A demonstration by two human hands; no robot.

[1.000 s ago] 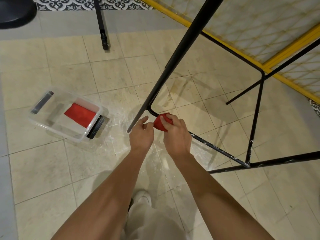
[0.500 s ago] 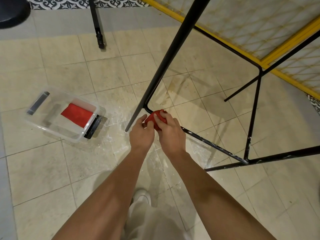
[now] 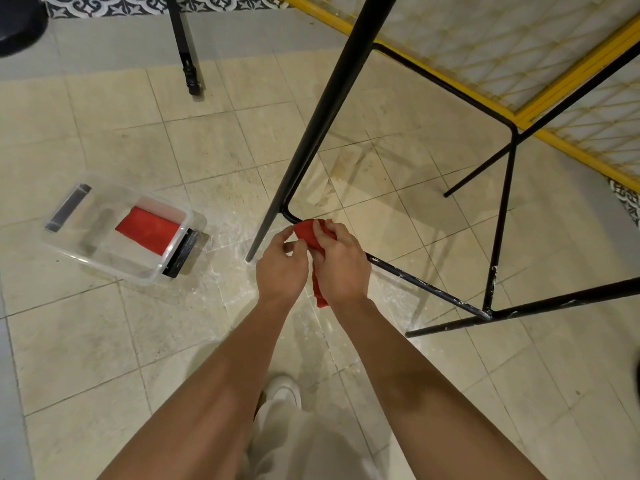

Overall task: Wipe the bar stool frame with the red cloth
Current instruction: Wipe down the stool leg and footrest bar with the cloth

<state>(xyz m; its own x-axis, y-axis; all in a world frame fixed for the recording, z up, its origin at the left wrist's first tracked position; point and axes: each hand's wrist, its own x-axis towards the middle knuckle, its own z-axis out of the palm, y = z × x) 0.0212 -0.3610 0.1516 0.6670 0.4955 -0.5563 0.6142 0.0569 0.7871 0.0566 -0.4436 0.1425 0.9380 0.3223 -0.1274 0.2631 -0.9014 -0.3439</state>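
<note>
The black metal bar stool frame stands on the tiled floor, its near leg slanting down to the floor and a low footrest bar running right, speckled with white marks. The red cloth is wrapped on the footrest bar near its bend at the near leg. My right hand grips the cloth around the bar, and a tail of cloth hangs below the wrist. My left hand pinches the cloth's left edge with its fingertips.
A clear plastic box with another red cloth inside sits on the floor to the left. A black furniture leg stands at the back. A yellow-framed mesh panel runs along the right. My white shoe is below.
Both hands with the cloth have shifted left along the footrest bar toward its bend, and my left hand has closed in onto the cloth.
</note>
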